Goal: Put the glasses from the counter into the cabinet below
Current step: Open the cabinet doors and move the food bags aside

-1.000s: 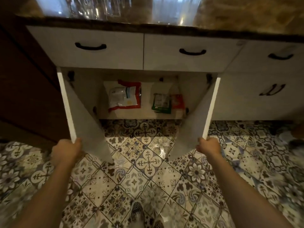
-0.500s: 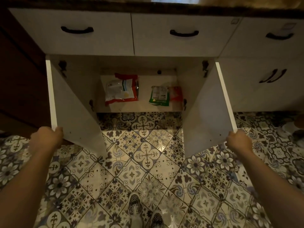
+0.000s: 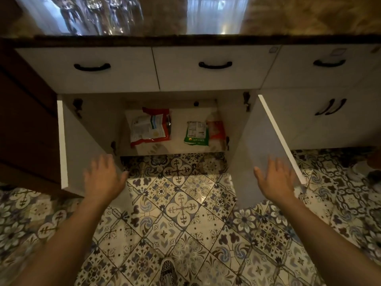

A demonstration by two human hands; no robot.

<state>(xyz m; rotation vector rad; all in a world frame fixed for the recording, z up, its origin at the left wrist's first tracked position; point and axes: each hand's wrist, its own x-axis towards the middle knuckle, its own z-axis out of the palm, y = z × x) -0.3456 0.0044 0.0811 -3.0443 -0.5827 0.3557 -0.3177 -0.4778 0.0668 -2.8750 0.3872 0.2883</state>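
left hand [image 3: 102, 178], right hand [image 3: 274, 180], fingers spread wide and empty, cabinet [image 3: 177, 125] open, glasses [image 3: 97, 15] on counter [image 3: 309, 17]

Both hands let go of the door edges. Left hand [image 3: 103, 178] and right hand [image 3: 274, 180] are now flat with fingers [image 3: 97, 162] spread, in front of the inner faces. Left door [image 3: 82, 141] and right door [image 3: 261, 137] swung wider. View tilted up, so the glasses [image 3: 99, 13] on the table [image 3: 288, 17] are back in frame.
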